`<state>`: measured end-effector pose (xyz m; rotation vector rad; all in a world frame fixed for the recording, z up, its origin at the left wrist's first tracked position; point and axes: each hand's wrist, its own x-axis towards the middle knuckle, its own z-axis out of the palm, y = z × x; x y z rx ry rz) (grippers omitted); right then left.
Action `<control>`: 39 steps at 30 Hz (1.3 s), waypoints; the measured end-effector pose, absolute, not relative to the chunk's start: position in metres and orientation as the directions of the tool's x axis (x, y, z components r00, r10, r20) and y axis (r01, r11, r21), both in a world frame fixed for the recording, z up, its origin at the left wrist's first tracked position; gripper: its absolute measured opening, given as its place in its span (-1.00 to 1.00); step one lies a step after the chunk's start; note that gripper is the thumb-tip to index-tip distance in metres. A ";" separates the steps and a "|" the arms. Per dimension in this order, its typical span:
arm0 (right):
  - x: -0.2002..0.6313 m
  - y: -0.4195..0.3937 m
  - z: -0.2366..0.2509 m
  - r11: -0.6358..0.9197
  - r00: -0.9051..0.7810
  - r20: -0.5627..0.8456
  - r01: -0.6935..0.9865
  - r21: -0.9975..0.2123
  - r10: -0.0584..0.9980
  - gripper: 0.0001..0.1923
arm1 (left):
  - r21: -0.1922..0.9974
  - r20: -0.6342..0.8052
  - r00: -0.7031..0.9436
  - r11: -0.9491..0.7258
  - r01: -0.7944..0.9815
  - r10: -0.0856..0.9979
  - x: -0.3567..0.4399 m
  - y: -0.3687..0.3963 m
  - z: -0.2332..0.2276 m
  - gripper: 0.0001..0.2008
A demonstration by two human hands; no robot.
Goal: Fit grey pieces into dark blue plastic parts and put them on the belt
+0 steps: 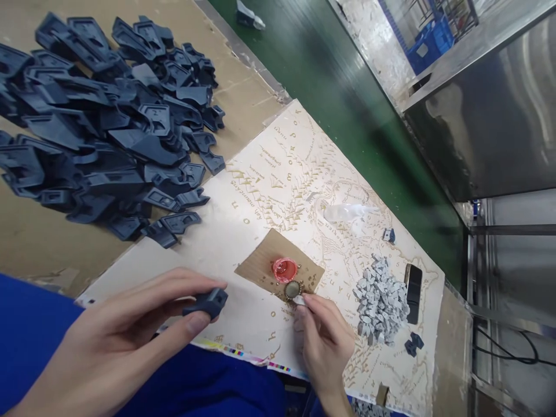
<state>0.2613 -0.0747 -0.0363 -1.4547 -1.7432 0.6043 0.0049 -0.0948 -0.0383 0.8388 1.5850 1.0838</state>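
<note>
My left hand [130, 330] pinches a small dark blue plastic part [207, 302] between thumb and fingers, low over the cream printed sheet [269, 191]. My right hand [324, 341] holds a small pale grey piece [299, 299] at its fingertips, right beside a little round metal cap [292, 289]. That cap lies on a brown cardboard scrap [260, 263] next to a red cap of glossy stuff [284, 269]. Tiny metal beads are scattered around both caps.
A big pile of dark blue plastic parts [104, 121] covers the cardboard at the left. A heap of small grey pieces [380, 298] lies right of my right hand, with a black phone [413, 292] beyond it. A green belt [347, 98] and steel machine [490, 110] run behind.
</note>
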 end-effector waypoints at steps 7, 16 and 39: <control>0.259 -0.079 -0.038 0.214 -0.037 0.232 0.544 -0.811 0.972 -0.74 | 0.929 -0.369 -0.195 0.356 -0.103 0.909 0.022 -0.086 -0.028 -0.74; 0.265 -0.072 -0.041 0.438 -0.264 0.352 0.621 -0.650 0.898 -0.59 | 0.896 -0.443 -0.252 0.418 -0.148 0.860 0.022 -0.090 -0.019 -0.70; 0.239 -0.090 -0.012 -0.098 0.219 -0.081 0.068 -0.993 0.972 -0.81 | 0.965 -0.170 0.190 0.202 -0.166 0.967 0.063 -0.073 -0.034 -0.81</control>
